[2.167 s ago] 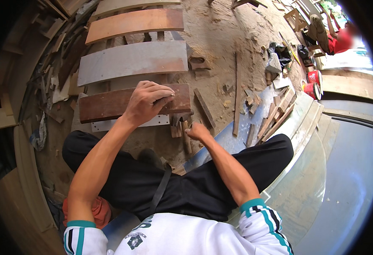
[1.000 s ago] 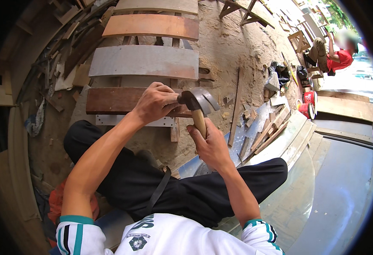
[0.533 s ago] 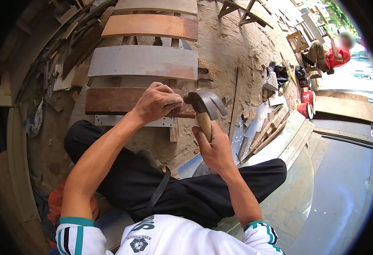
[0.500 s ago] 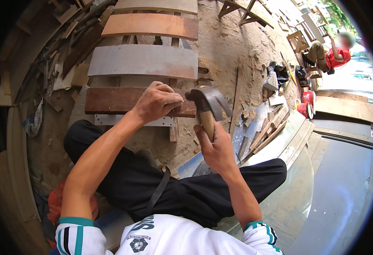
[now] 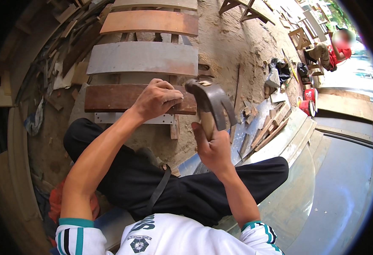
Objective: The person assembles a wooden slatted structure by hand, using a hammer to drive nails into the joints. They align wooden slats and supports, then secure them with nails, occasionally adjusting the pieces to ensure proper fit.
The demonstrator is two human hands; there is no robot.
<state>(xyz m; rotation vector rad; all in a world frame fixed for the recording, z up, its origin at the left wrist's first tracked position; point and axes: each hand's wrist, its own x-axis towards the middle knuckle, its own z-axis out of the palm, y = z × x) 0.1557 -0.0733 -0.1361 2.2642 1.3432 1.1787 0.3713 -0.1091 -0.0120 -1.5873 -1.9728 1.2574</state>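
My right grip (image 5: 215,149) is wrapped around a pale wooden handle (image 5: 207,121); my left grip (image 5: 154,102) has its fingers (image 5: 169,95) bunched, and whether they pinch anything I cannot tell. A broad, slightly curved, grey-white board (image 5: 144,57) lies ahead of me. Nearer, a narrower, dark reddish-brown wooden board (image 5: 112,97) runs beneath my left grip. The dark steel-headed claw hammer (image 5: 213,98) shows by this board's right end, its blunt end near those fingers.
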